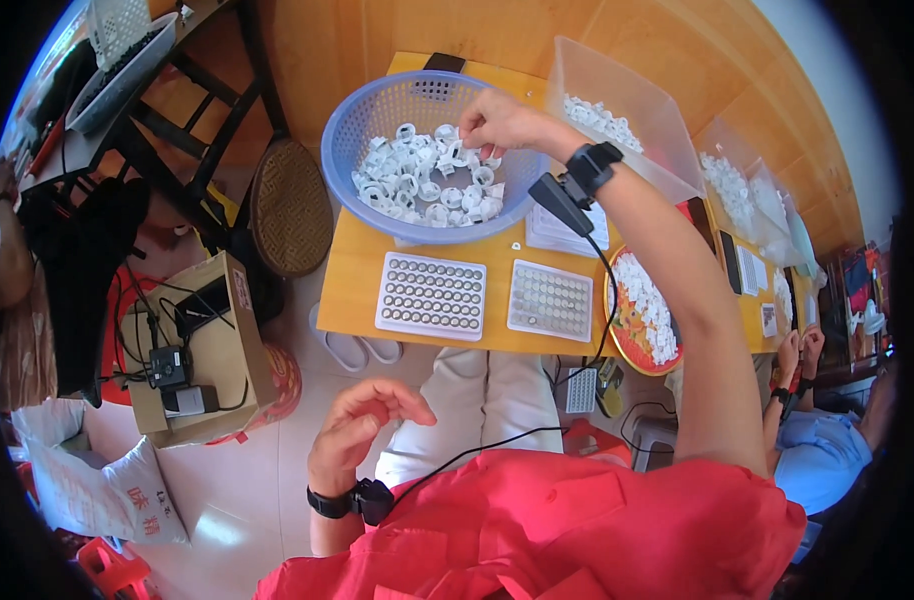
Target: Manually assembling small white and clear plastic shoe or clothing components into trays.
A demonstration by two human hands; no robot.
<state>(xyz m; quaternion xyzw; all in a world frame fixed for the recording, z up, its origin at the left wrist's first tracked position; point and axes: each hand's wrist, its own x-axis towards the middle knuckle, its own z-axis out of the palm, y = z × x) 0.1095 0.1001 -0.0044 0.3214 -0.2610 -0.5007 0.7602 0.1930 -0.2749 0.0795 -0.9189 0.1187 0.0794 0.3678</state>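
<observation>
The right arm reaches forward from the lower right, elbow slightly bent, and the right hand (497,122) bends down over the blue perforated basket (337,185), thumb and fingers drawn together at the white plastic fittings (432,188) heaped inside; whether it grips one, I cannot tell. The left hand (362,425) is raised beside the lap, well apart from the bench (349,285), fingers loosely curled with nothing in them.

The basket stands on the yellow wooden bench. Nearer the person lie a white tray of round metal-topped pieces (430,297) and a paler tray (550,301). To the right is a red-rimmed plate (637,363) of small white pieces. Behind runs a wood-panelled wall (322,45); at left, a cardboard box (250,345) stands near a round woven panel (292,208).
</observation>
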